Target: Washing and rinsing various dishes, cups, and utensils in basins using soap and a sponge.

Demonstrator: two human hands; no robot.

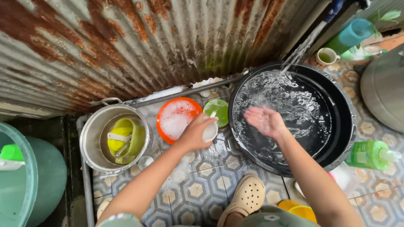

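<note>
Mid-wash, as we read it. Our left hand is closed around a small white cup, held above the patterned tile floor, just beside the black basin. Our right hand is open, palm up, holding nothing, over the water in that basin; looks wet or soapy, can't tell which.

Judged done: orange plate lies flat on the floor and is covered in suds, so soaped but not rinsed. Green plate just beside it has a pale utensil on it; can't tell whether it's been washed.

Judged left: rinsing the cup, both plates, and whatever sits in the pot.

Containers:
- black basin: partly full of clear water, a stream from the spout above falling into it at the far rim
- steel pot at left: holds a yellow-green mug, a yellow piece and white utensils, stacked loosely
- small mug beyond the basin: greenish inside, contents unclear
- green soap bottle right of the basin, lying tilted
- big green tub at far left: contents hidden

Rusty corrugated wall behind everything
</note>
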